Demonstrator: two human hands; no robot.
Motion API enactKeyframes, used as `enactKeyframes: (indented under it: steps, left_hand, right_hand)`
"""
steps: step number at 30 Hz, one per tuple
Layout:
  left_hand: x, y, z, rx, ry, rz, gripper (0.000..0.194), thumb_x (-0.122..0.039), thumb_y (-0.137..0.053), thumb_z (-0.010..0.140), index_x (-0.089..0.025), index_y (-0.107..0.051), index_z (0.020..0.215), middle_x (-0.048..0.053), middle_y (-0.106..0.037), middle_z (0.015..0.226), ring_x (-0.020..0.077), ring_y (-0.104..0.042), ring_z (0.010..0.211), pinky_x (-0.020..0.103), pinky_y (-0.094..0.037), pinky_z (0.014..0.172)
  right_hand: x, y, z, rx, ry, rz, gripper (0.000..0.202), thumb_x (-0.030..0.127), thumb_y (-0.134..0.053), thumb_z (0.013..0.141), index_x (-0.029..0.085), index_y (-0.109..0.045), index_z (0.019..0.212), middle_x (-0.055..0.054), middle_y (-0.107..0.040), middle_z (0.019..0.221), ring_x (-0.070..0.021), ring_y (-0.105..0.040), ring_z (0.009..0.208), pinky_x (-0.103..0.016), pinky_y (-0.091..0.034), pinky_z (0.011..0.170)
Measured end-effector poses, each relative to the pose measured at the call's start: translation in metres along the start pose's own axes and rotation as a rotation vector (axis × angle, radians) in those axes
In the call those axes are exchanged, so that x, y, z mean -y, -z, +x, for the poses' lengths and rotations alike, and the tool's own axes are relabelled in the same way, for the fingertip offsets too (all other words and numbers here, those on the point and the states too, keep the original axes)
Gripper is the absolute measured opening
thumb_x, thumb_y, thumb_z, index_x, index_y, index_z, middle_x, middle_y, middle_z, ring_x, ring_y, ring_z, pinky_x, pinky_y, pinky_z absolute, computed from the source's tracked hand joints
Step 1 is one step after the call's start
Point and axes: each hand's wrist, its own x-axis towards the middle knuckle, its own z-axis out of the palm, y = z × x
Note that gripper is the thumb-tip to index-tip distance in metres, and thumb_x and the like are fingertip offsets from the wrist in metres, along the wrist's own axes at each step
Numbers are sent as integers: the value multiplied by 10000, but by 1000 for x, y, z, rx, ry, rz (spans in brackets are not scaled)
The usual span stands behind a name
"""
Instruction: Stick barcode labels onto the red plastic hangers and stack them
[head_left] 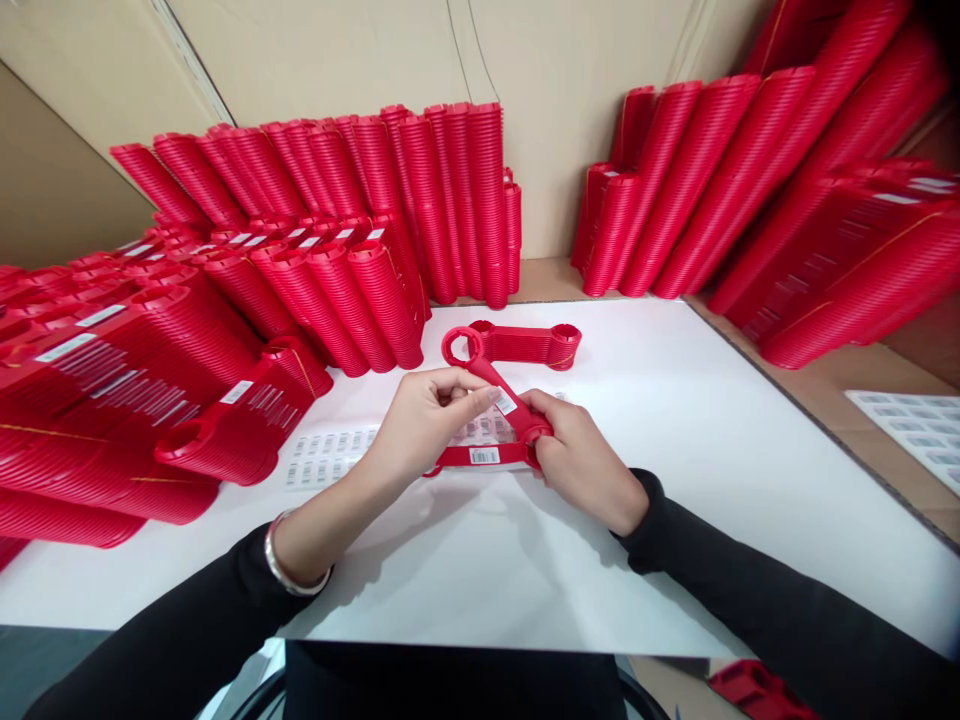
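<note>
My right hand (589, 455) is closed around the near end of a red plastic ring-ended wrench (493, 378), which slants up to the left with its open ring at the far end. Across its handle lies a small white barcode label (505, 401). At that label's edge, the thumb and finger of my left hand (427, 410) are pinched together. Just below, a second red wrench (459, 456) bears a barcode label and runs leftward from under my right hand. A sheet of barcode labels (330, 457) lies partly beneath my left wrist.
Behind my hands a short stack of red wrenches (525, 345) rests on the white table (675, 450). Tall stacks crowd the left (225, 300) and the right (697, 190). Another label sheet (911, 425) is at the far right, on cardboard.
</note>
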Motion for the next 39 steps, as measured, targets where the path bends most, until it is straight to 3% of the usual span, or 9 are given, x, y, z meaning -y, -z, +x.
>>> enactKeyframes:
  steps: [7, 11, 15, 18, 21, 26, 30, 35, 39]
  left_hand:
    - [-1, -2, -2, -26, -4, 16, 204, -355, -635, 748, -153, -667, 756, -1, -592, 594, 98, -503, 530, 221, -397, 494]
    - [0, -6, -6, -71, -82, 110, 217, -364, -599, 782, -159, -657, 743, -19, -528, 535, 87, -447, 502, 216, -357, 474]
    - [6, -9, -8, -167, -376, 372, 190, -327, -551, 829, -179, -626, 737, -29, -461, 536, 90, -395, 522, 231, -342, 508]
    - [10, -10, -7, -240, -662, 617, 135, -263, -532, 838, -170, -589, 759, 2, -521, 642, 115, -446, 624, 258, -386, 607]
    - [12, -9, -4, -300, -781, 772, 108, -274, -543, 822, -170, -544, 793, 34, -548, 747, 153, -492, 729, 292, -416, 672]
    - [10, 1, 5, -413, -807, 838, 287, -392, -620, 763, -170, -466, 859, 36, -497, 797, 171, -489, 761, 299, -431, 661]
    - [7, 9, 11, -511, -757, 762, 308, -370, -629, 775, -165, -470, 942, 68, -482, 936, 182, -499, 872, 295, -447, 697]
    - [6, 10, 10, -451, -646, 471, 123, -260, -510, 865, -206, -505, 975, 44, -477, 972, 124, -515, 791, 261, -471, 662]
    - [11, 9, 10, -406, -550, 202, 95, -206, -465, 871, -212, -476, 965, 34, -474, 958, 112, -532, 781, 259, -494, 685]
  right_hand:
    - [2, 0, -1, 6, -16, 40, 247, 40, -336, 604, 200, -477, 731, 21, -535, 612, -136, -491, 593, -245, -342, 565]
    - [4, 0, -2, 10, -25, 51, 228, 41, -336, 609, 199, -464, 712, 23, -519, 593, -132, -484, 576, -247, -340, 559]
    - [6, -1, -4, 19, -22, 67, 214, 41, -337, 624, 203, -449, 708, 24, -513, 603, -132, -475, 582, -250, -340, 567]
    - [7, -2, -5, 14, 0, 48, 210, 40, -334, 639, 203, -440, 715, 18, -521, 641, -132, -463, 598, -251, -336, 574]
    - [8, -3, -6, -8, 45, 4, 220, 29, -331, 641, 203, -437, 725, 12, -526, 675, -136, -455, 623, -255, -329, 583]
    - [11, -4, -9, 18, 66, -7, 230, 14, -333, 643, 200, -432, 733, 3, -545, 704, -146, -479, 649, -260, -335, 600]
    - [13, -5, -11, 71, 56, 38, 244, 27, -342, 673, 193, -484, 781, -15, -590, 774, -154, -512, 690, -262, -356, 616]
    - [11, -3, -9, 62, 40, 61, 270, 24, -345, 676, 189, -516, 804, -10, -596, 774, -151, -525, 701, -255, -372, 623]
    - [7, 0, -6, 45, 62, 59, 302, 12, -351, 645, 188, -523, 820, -10, -604, 800, -155, -534, 722, -254, -383, 625]
